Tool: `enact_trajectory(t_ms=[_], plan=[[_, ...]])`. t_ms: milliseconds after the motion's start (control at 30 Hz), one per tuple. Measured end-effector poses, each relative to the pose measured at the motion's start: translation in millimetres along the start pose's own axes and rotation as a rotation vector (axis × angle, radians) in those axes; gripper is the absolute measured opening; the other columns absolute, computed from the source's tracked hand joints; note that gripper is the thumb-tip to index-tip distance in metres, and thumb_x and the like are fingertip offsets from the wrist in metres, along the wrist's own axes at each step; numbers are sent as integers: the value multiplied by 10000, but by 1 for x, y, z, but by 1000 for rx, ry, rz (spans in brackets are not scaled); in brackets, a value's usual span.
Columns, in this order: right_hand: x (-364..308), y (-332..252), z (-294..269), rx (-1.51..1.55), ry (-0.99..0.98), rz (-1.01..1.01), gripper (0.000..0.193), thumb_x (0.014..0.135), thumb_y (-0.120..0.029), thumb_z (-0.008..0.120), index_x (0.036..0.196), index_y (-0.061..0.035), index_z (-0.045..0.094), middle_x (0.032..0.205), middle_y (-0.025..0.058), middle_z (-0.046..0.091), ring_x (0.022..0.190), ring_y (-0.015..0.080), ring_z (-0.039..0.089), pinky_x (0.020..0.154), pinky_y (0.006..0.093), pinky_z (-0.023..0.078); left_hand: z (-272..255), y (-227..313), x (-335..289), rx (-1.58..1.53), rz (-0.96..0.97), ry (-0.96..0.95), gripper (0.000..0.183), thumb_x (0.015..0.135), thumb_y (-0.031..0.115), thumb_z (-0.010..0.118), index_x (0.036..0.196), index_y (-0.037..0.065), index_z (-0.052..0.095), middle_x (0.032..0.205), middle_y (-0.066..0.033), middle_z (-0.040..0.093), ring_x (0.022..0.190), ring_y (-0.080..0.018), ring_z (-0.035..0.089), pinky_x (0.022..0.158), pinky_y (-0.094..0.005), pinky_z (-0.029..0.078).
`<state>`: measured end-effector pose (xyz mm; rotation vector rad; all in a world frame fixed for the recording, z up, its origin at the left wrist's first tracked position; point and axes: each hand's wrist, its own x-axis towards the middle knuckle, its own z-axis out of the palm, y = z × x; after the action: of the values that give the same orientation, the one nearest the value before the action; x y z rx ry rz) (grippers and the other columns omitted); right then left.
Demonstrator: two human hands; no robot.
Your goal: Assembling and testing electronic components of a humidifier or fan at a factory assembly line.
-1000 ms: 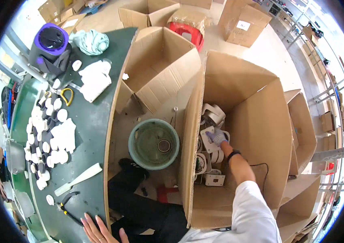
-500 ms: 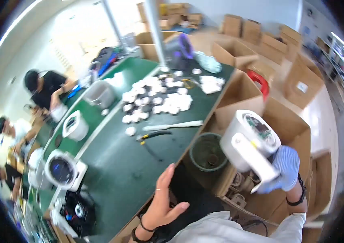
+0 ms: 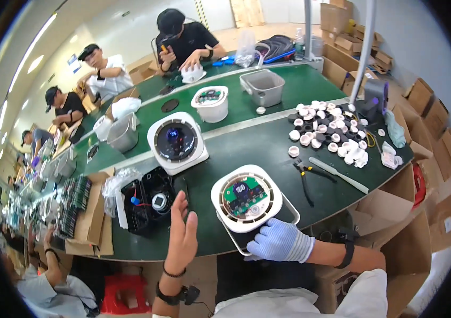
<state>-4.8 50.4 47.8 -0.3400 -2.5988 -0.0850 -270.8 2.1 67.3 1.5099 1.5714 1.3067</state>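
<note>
A white rounded appliance housing (image 3: pixel 218 199) is at the green bench's front edge, its round top open on a green circuit board (image 3: pixel 245 195). My right hand (image 3: pixel 281 241), in a blue-white striped glove, is closed on its lower right side by the handle frame; its fingertips are partly hidden. Bare and empty, my left hand (image 3: pixel 183 233) is raised left of the housing with fingers stretched. Beyond it lies an open black case (image 3: pixel 154 199) with wired parts. Black-and-yellow pliers (image 3: pixel 305 185) and a long white strip (image 3: pixel 339 175) lie to the right.
A similar white unit with a dark round face (image 3: pixel 178 143) stands behind, near another open housing (image 3: pixel 210 108) and a grey bin (image 3: pixel 262 87). Many white and black caps (image 3: pixel 326 127) are heaped at the right. Cardboard boxes (image 3: pixel 406 254) line the right; co-workers sit across and left.
The white housing has swung from above the boxes at the right to the bench's front edge, still in my right hand. My view has turned left; my left hand stays raised.
</note>
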Motion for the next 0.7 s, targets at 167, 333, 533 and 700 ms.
enact_trajectory(t_ms=[167,333,533,700], plan=[[4,23,3,93,72,-59,405,850,-440,752,651,-181,512,602,-16,481,581,172,568,611,311,471,16,-5,38,-40,190,-169,536,1049,148,547,1554,47,397,1599,-172,390,1471,-292,392,1179,-408,336],[-31,81,-36,-34,5,105,546,733,-659,768,812,-136,634,952,88,607,926,286,613,848,419,472,42,7,60,49,261,-324,424,1034,110,536,1446,14,540,1579,-234,424,1431,-371,463,1166,-414,370],[-104,114,-49,-203,339,800,391,821,-207,759,1150,-56,613,1112,162,621,1069,370,585,959,468,448,47,26,12,589,303,-144,487,1015,112,528,1489,11,483,1581,-237,421,1492,-418,363,1191,-475,345],[-147,128,-62,-313,134,1027,367,799,-131,746,1141,-65,631,1106,164,627,1050,373,595,933,483,471,51,20,-16,716,426,-126,418,878,10,717,1279,44,602,1529,-200,484,1453,-450,405,1174,-526,363]])
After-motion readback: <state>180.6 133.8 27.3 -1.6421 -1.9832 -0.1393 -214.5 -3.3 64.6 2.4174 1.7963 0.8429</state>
